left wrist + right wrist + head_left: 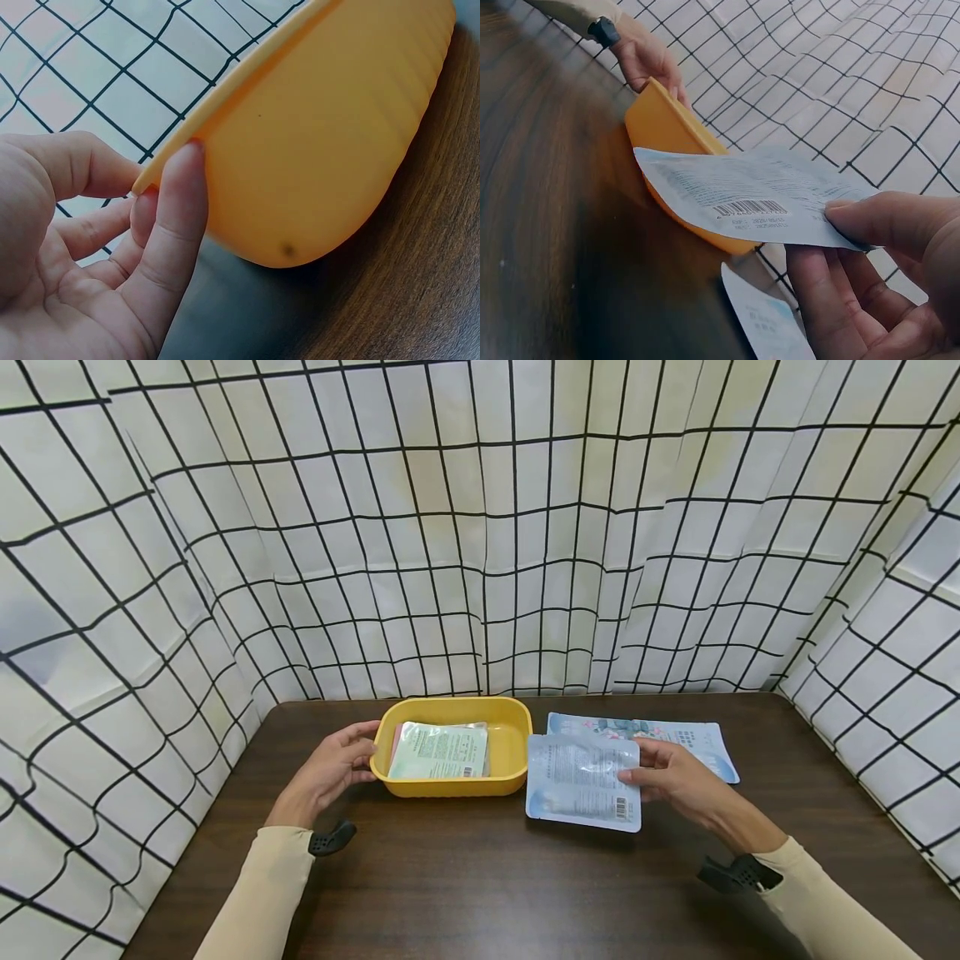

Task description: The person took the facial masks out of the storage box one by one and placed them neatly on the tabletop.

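Note:
My left hand pinches the left rim of a yellow plastic basket, thumb on one side and fingers on the other, as the left wrist view shows. Inside the basket, toward its left, lie a pale green packet and others under it. My right hand grips a light blue flat packet by its right edge, thumb on top. This packet, printed with small text and a barcode, is held above the table just right of the basket. Beneath and behind it lies another blue packet with a floral print, partly hidden.
Everything stands on a dark brown wooden table. White cloth with a black grid hangs behind the table and along both sides. Both wrists wear black straps.

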Demonstrator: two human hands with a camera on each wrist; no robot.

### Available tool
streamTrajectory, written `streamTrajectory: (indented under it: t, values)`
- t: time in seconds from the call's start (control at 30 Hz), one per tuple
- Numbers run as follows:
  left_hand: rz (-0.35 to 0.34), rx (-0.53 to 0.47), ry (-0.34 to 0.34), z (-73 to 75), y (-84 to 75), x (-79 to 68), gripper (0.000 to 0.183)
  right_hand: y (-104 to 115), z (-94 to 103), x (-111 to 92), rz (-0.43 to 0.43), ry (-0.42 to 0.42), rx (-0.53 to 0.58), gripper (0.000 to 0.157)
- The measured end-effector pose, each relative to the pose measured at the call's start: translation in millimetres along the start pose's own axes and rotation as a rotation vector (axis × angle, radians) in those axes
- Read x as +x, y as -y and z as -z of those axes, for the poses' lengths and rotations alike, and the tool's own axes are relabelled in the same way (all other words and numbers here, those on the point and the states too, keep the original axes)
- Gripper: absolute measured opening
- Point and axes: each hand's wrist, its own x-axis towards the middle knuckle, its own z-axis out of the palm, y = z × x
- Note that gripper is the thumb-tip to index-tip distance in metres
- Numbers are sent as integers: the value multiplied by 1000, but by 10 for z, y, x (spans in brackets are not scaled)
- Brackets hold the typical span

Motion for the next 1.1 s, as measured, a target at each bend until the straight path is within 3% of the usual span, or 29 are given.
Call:
streamTrajectory:
  t: [0.27, 0.67, 0.77, 0.97, 1.1]
  values:
    - [-16, -2, 1, -1, 6, 10, 60, -102, 90, -110, -39, -22, -38, 56]
    - [-24, -7, 11, -1, 27, 10, 58, -189, 98, -131, -110, -52, -59, 66]
    - [-23, -6, 11, -2, 28, 14, 59, -184, 82, -120, -126, -72, -100, 65]
    - [-18, -3, 10, -2, 35, 16, 59, -168, 70, -102, -161, -139, -257, 47]
    - [-22, -2, 9, 2, 31, 16, 58, -157, 62, -100, -165, -120, -294, 43]
